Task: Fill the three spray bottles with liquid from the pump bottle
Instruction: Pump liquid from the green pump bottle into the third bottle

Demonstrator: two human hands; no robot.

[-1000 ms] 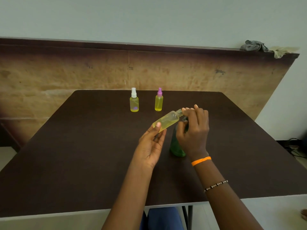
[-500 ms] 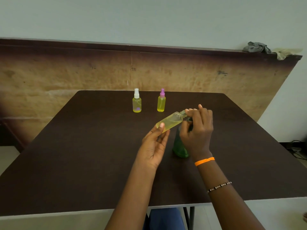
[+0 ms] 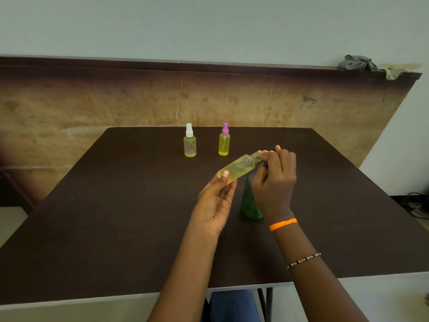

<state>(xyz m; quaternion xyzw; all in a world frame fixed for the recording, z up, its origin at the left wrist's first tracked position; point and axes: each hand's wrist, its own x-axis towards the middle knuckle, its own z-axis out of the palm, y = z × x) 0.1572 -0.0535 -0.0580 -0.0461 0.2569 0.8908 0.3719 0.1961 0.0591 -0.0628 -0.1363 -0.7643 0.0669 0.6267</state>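
A small uncapped spray bottle (image 3: 239,167), partly filled with yellow liquid, is tilted with its open neck up to the right. My left hand (image 3: 216,201) holds it by the base between thumb and fingers. My right hand (image 3: 275,182) is curled over the top of the green pump bottle (image 3: 249,203), which stands on the dark table (image 3: 116,205); the pump head is hidden under my fingers, right at the tilted bottle's neck. Two more spray bottles full of yellow liquid stand upright at the back, one with a white cap (image 3: 190,145) and one with a purple cap (image 3: 224,144).
A worn wooden board (image 3: 92,101) leans against the wall behind the table. Crumpled rags (image 3: 357,63) lie on its top right corner. Cables (image 3: 415,205) lie on the floor to the right. The table's near edge runs just below my forearms.
Both hands and the tilted bottle keep almost the same pose at the pump; only the view has shifted slightly.
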